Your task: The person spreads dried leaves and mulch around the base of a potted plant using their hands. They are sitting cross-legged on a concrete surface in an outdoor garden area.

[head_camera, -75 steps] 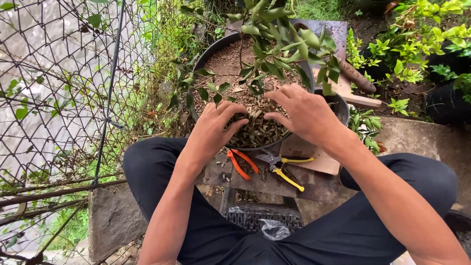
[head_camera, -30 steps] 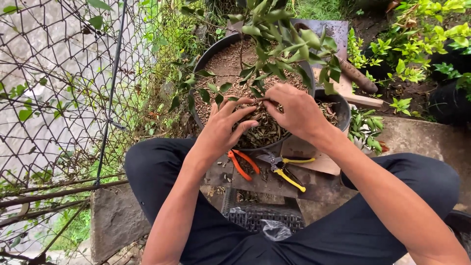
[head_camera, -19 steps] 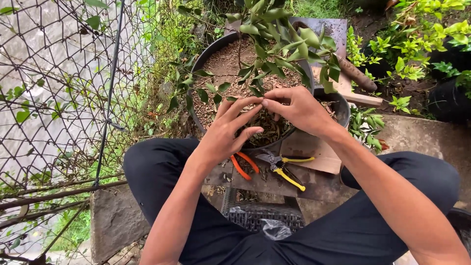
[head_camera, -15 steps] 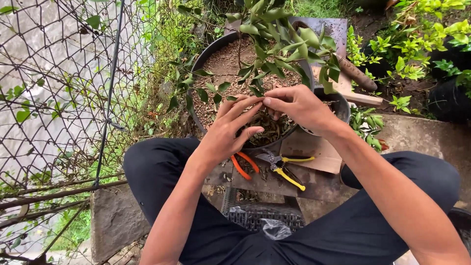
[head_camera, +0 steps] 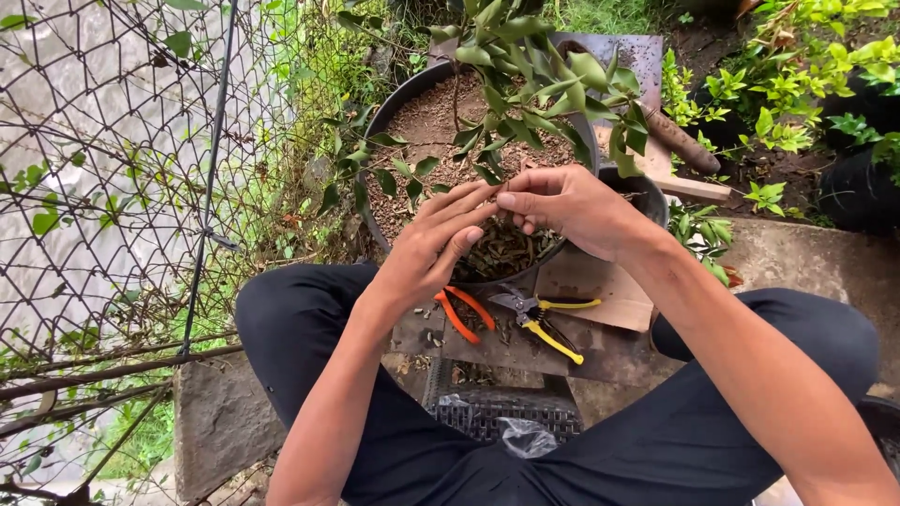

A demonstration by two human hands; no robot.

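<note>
Nearest me, below my knees, a black mesh crate (head_camera: 506, 412) sits under a flat board (head_camera: 581, 281). On that board, just short of the pot's near rim, lie orange-handled pliers (head_camera: 459, 312) and yellow-handled pruners (head_camera: 542, 323), side by side, untouched, handles slanting toward me and to the right.

Above them my left hand (head_camera: 431, 248) and right hand (head_camera: 572, 208) meet over the near edge of the big dark pot (head_camera: 394, 94). My left fingers are stretched out flat, half cupped; my right fingertips pinch down against them. Something small may be between them, but I cannot tell what, or whether I truly grip anything.

Under my hands lies a heap of dry leaves (head_camera: 502, 251), piled against the near rim on top of the brown soil (head_camera: 431, 122). I judge I am gathering or sorting this litter by hand; the next move would call for a light pinch.

Beyond, the leafy plant (head_camera: 534, 75) stands upright from the pot's middle, its stem running away from me. A smaller pot (head_camera: 647, 192) touches the right rim.
</note>
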